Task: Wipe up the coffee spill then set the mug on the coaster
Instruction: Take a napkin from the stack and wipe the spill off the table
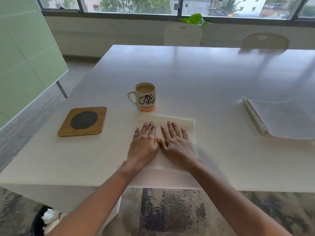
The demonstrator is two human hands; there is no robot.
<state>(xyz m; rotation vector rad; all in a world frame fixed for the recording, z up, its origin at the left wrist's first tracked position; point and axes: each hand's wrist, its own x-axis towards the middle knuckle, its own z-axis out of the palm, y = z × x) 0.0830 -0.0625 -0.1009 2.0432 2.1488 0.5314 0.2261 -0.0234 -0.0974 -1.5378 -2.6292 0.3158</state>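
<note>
A white mug (144, 97) with black lettering and an orange band stands upright on the white table (204, 79), full of milky coffee, its handle to the left. Left of it lies a square wooden coaster (82, 121) with a dark mesh circle. Just in front of the mug a white paper towel (175, 120) lies spread flat. My left hand (144, 143) and my right hand (175, 143) press down on it side by side, fingers straight, thumbs touching. No coffee stain shows around the towel.
A stack of folded white napkins (272, 120) sits at the right of the table. Two chairs (183, 34) stand at the far side under the window. A black bin (40, 222) with crumpled paper is on the floor at lower left.
</note>
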